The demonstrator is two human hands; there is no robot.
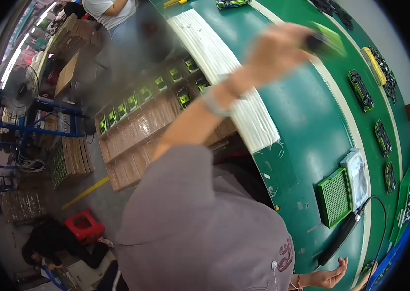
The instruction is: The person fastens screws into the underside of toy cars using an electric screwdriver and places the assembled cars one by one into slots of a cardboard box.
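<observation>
My left hand [277, 53], blurred by motion, reaches out over the green table with its fingers closed on a green and black toy car [328, 41]. The car is smeared too, so its details do not show. Low in the view, my right hand [328, 277] is half curled, fingers apart, and I see nothing in it. Nearest to it lies a black electric screwdriver [339, 240] with a cable. Beside the screwdriver are a green perforated tray [336, 198] and a clear plastic bag [356, 177] with pale contents.
Several toy cars [360, 90] stand along the far strip of the table [307, 121]. A white ribbed sheet [258, 121] covers the near edge. Beside it, a partitioned box [137, 128] holds several green cars. Another person's hand [364, 280] shows at the lower right.
</observation>
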